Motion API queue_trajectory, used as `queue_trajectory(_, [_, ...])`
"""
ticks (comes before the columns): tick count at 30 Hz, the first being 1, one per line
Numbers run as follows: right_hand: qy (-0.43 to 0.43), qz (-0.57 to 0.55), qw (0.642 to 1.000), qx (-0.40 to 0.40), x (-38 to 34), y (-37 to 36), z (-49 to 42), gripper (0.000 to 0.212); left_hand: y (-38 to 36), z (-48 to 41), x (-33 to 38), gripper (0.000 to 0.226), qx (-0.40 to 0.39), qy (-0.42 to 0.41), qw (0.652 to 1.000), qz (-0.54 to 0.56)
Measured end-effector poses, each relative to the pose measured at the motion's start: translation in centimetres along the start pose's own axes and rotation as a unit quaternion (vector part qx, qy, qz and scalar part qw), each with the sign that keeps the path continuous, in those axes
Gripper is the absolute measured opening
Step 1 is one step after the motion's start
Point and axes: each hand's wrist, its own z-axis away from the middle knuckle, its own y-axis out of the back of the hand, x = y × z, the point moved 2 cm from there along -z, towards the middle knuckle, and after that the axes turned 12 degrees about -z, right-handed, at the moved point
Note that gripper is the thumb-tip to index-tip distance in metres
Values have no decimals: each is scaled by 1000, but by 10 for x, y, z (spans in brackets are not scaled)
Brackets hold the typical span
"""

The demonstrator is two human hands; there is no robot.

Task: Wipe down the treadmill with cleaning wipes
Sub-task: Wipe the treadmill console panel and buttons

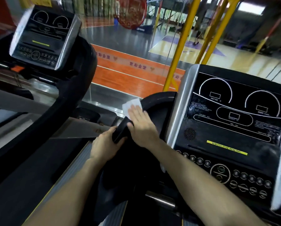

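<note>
The treadmill's black console (234, 121) with dials and buttons fills the right half. Its black curved handlebar (154, 101) runs from the console's left side down toward me. A white cleaning wipe (130, 106) lies on the handlebar. My right hand (140, 126) presses flat on the wipe, fingers together, covering its lower part. My left hand (103, 144) grips the lower end of the same handlebar (120, 132) just below the right hand.
A second treadmill with its own console (43, 38) and black handlebar (74, 98) stands to the left. Yellow posts (178, 46) rise behind the console. Beyond a glass barrier lies a sports court with an orange floor (130, 74).
</note>
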Motion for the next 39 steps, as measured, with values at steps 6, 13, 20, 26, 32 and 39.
queue_trajectory(6, [-116,118,983,-82,54,66,-51,85,-3,-3,3,73,3,-17,1000,-4])
queue_trajectory(13, [-36,234,970,-61,56,84,-69,72,8,-35,50,71,109,-264,958,-21])
queue_trajectory(20, [-12,165,986,-12,62,138,-72,39,-23,-137,139,71,59,-271,958,-73])
queue_trajectory(26, [-56,24,987,149,105,150,-30,64,-33,-168,180,68,87,-236,955,-160])
queue_trajectory(32, [-74,-20,982,174,107,146,-30,60,-34,-159,159,71,108,-358,906,-196])
queue_trajectory(39, [-62,-37,979,191,106,142,-30,48,-34,-174,175,82,66,-276,935,-211])
